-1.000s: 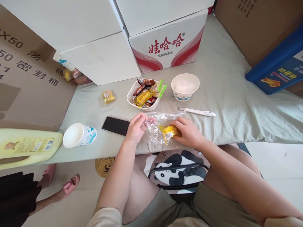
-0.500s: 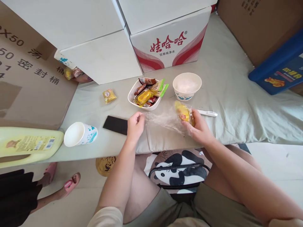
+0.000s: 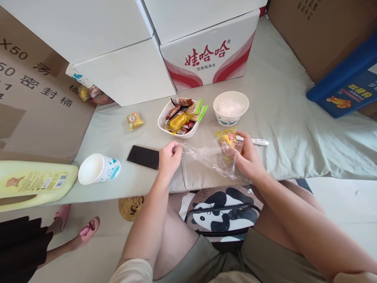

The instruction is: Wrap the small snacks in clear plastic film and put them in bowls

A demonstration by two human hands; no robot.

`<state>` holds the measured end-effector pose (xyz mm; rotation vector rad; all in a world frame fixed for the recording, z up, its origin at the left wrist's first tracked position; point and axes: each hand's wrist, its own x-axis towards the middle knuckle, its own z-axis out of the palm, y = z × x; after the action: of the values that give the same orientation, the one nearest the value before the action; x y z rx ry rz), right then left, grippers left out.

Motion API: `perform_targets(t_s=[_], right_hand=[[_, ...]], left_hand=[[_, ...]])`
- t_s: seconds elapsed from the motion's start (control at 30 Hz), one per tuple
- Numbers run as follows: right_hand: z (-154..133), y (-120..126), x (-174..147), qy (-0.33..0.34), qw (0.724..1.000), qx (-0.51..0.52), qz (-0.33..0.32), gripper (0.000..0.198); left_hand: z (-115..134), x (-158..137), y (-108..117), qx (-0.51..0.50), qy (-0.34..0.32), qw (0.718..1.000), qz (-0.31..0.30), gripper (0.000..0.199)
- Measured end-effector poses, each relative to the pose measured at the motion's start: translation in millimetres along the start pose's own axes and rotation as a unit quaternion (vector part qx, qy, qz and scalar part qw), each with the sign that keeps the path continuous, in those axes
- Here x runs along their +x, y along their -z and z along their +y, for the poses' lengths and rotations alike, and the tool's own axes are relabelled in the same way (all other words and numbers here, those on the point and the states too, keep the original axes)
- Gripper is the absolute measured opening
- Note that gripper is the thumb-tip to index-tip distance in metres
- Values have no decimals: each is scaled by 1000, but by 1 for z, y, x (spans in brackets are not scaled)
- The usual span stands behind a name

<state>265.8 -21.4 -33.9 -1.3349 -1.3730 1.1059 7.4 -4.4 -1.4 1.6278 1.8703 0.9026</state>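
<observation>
A clear plastic bag point(image 3: 203, 154) stretches between my two hands over the table's front edge. My left hand point(image 3: 170, 159) pinches one end of it, closed. My right hand point(image 3: 246, 155) is wrapped round a yellow wrapped snack cake point(image 3: 227, 140), with the other end of the bag against it; whether the cake is inside the bag I cannot tell. Just beyond stands a white bowl point(image 3: 174, 133) of wrapped snacks. To its right is a round paper bowl point(image 3: 231, 118) with something whitish and translucent inside. A white-handled utensil point(image 3: 259, 142) lies partly behind my right hand.
A black phone point(image 3: 143, 157) lies left of my left hand, near a paper cup point(image 3: 98, 169) on its side and another wrapped cake point(image 3: 134, 120). White cartons point(image 3: 212, 74) stand behind. A yellow jug point(image 3: 38, 181) and a blue container point(image 3: 338, 94) flank the table. A person's sandalled foot point(image 3: 88, 232) is lower left.
The snack cake in my right hand has turned, its red logo now higher up. The bag between my hands sags a little lower. The view has shifted slightly.
</observation>
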Motion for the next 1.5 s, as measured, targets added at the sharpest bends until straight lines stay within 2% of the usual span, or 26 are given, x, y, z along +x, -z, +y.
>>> perform_targets(t_s=[0.27,0.4,0.5,0.57,0.63,0.73,0.8,0.87,0.97,1.17,1.33,1.5], right_hand=[[-1,1,0,-3,1000,-24,15,45],[-2,-2,-1,0,998,-59,-6,45],[-5,-5,0,-4,995,-93,-31,47],[-7,-5,1,-7,994,-105,-40,48],[-8,-5,1,-7,993,-110,-41,48],[-9,-5,2,-7,992,-118,-41,48],[-8,-5,2,-2,992,-117,-41,48],[-6,-6,2,6,993,-111,-42,48],[-3,-7,1,10,994,-102,-49,50],[5,-11,1,34,998,-19,-49,57],[8,-10,4,112,992,-52,-7,25],[0,-7,5,103,993,-54,9,22]], left_hand=[[-1,1,0,92,34,995,3,26],[3,-1,-3,193,39,979,-51,24],[2,-2,-5,219,37,972,-73,18],[-1,-1,-5,203,23,978,-36,29],[-5,0,-4,173,-20,984,32,33],[-5,-3,-2,113,-123,976,140,16],[-2,-7,-1,75,-177,970,152,12],[3,-10,-3,53,-200,973,106,11],[7,-10,-8,41,-189,981,25,9],[5,-8,-14,27,-183,982,-32,10],[7,-13,-15,50,-177,978,-101,7],[6,-13,-21,65,-170,971,-157,8]])
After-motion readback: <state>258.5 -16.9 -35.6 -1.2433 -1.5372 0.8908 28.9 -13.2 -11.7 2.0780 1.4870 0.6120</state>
